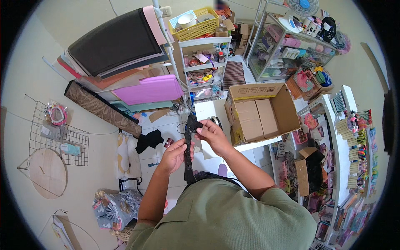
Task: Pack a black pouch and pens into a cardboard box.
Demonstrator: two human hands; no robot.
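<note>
A long, narrow black item [188, 159], wrinkled like thin plastic or cloth, stretches from near my waist towards the white table. What exactly it is, I cannot tell. My left hand [175, 156] pinches it around its middle, thumb on top. Higher up, my right hand [214, 136] grips the bunched far end between thumb and fingers. Right of my hands, an open cardboard box [261, 117] rests on the white table [207, 114], its bottom flaps visible inside. A round object with a dark rim [216, 122] lies beside the box, partly hidden behind my right hand.
On the left, a rack holds coloured sheets [150, 89], with a rolled brown mat [103, 107] leaning below. Black cloth [150, 140] lies on the tiled floor. Behind the table stands a white shelf cart [204, 40]. White shelving [339, 162] with small goods lines the right.
</note>
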